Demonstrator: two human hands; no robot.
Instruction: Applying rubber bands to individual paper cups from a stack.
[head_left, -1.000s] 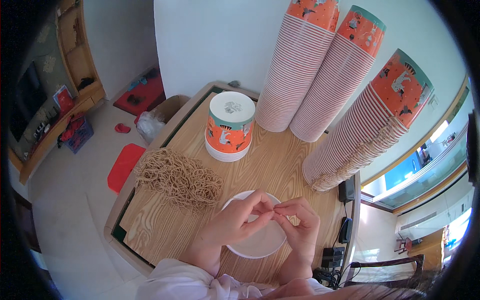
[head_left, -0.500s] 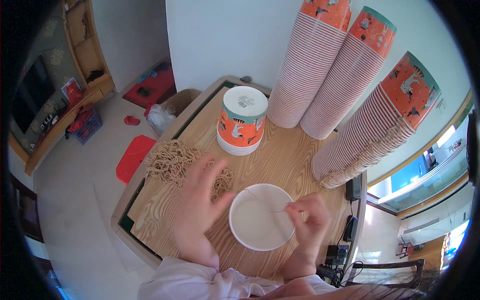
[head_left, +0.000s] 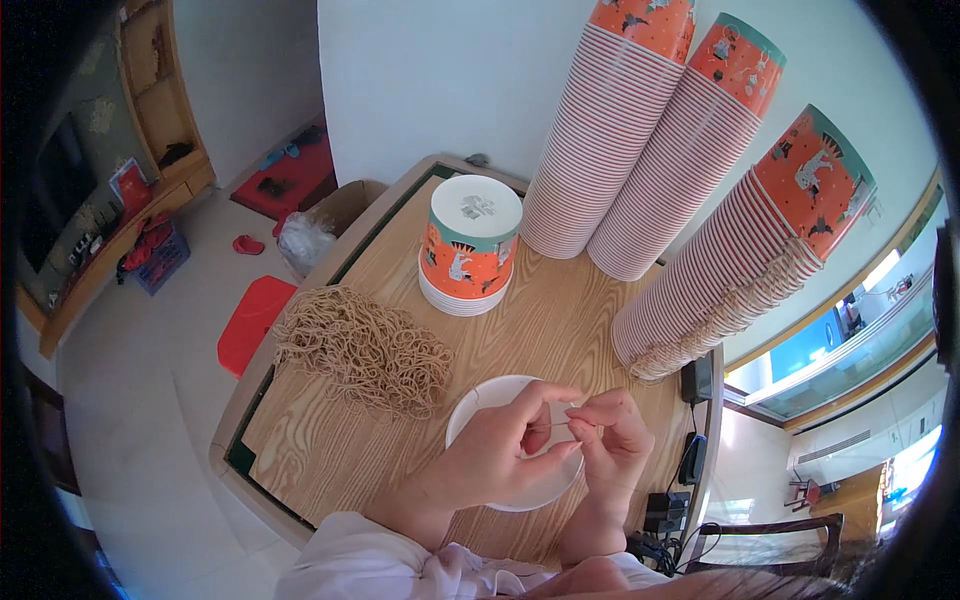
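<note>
My right hand (head_left: 612,435) is closed in a pinch on a thin piece of tan string (head_left: 557,424), held above a white paper bucket (head_left: 545,495) whose mouth faces up. Beside it, my left hand (head_left: 500,445) reaches across the bucket's rim. Its thumb and forefinger are apart around the string, and the other fingers curl close to it; whether they touch it is hard to see. A loose heap of tan string (head_left: 365,350) lies on the wooden table to the left of the bucket.
An upside-down orange and green bucket stack (head_left: 468,250) stands behind the string heap. Tall bucket stacks (head_left: 610,130) lean at the back right, and the nearest stack (head_left: 740,250) has tan strings (head_left: 730,315) along its side. Black power adapters (head_left: 668,510) line the right edge.
My left hand has moved right, from beside the string heap to over the bucket, next to my right hand. The right hand keeps its pinch on the string. The view has shifted slightly.
</note>
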